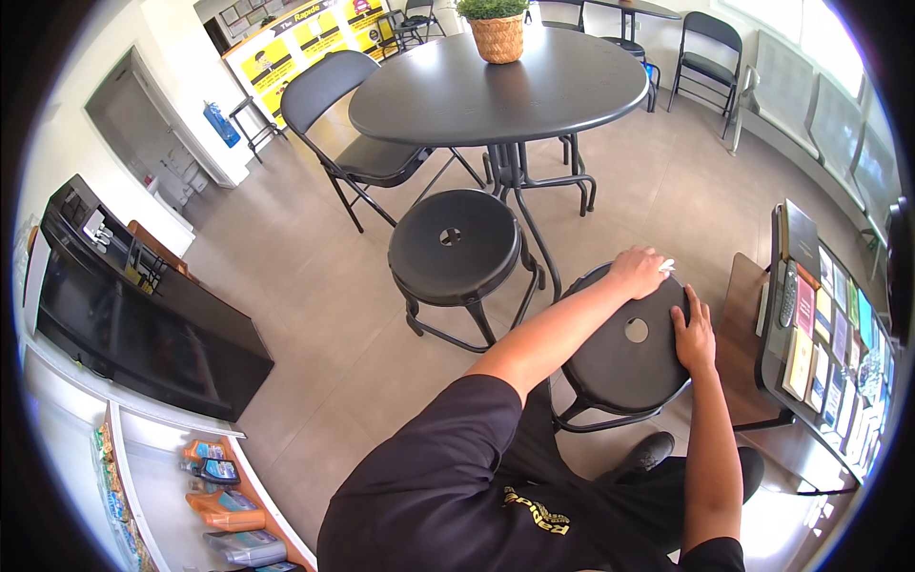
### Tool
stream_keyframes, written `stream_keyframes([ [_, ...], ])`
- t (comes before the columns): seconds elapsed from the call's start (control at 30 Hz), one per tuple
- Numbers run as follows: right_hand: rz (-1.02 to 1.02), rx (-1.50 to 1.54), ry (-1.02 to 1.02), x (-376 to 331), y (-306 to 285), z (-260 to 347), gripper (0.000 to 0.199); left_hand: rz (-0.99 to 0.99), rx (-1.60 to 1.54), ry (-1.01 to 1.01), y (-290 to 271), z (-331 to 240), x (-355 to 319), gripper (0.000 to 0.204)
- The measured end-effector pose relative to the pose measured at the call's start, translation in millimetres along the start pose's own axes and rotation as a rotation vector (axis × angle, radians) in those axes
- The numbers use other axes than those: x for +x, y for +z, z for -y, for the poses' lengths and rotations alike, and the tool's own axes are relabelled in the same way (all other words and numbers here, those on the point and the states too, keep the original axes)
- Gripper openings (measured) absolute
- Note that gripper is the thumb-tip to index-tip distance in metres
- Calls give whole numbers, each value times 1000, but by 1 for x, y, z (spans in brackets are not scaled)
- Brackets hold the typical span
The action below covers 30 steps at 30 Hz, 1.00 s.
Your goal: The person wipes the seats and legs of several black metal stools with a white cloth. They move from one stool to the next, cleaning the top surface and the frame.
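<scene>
A round black stool [620, 367] with a hole in the middle of its seat stands in front of me. My left hand [639, 273] is closed at the far edge of the seat, with a bit of white cloth [667, 266] poking out from its fingers. Most of that cloth is hidden in the grip. Along the seat's right edge lies my right hand [696, 332], fingers stretched and thumb spread over the top. A second black stool [457, 243] of the same kind stands just to the left.
Beyond the stools is a round dark table [562, 91] with a potted plant [498, 36] and a folding chair [376, 157]. A glass-topped table [829, 353] with a remote [788, 294] stands close at right. A shelf [157, 467] with bottles and a black cabinet [152, 324] fill the left.
</scene>
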State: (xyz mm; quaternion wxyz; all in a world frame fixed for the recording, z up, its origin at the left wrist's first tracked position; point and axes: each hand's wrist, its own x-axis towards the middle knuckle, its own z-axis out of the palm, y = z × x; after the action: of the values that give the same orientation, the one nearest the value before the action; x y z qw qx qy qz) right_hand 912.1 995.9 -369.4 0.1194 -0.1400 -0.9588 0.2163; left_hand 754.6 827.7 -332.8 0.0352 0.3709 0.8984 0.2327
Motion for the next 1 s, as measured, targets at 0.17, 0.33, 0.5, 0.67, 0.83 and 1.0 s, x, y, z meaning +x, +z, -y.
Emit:
stream_keyframes([
  [0.17, 107, 116, 134, -8, -19, 36, 63, -100, -32, -157, -8, 34, -39, 44],
  [0.33, 92, 106, 146, -13, -23, 35, 63, -104, -90, -317, -44, 31, -100, 48],
  [0.5, 70, 76, 139, -9, -21, 32, 64, -295, -60, -263, -27, 41, -151, 45],
  [0.67, 48, 46, 152, -7, -16, 34, 61, -282, -316, -368, -24, 26, -213, 48],
  [0.83, 101, 62, 210, -4, -20, 37, 64, -72, -443, -539, -17, 13, -249, 55],
  [1.0, 85, 308, 282, 6, -7, 4, 72, -156, -901, -451, -9, 15, -254, 54],
])
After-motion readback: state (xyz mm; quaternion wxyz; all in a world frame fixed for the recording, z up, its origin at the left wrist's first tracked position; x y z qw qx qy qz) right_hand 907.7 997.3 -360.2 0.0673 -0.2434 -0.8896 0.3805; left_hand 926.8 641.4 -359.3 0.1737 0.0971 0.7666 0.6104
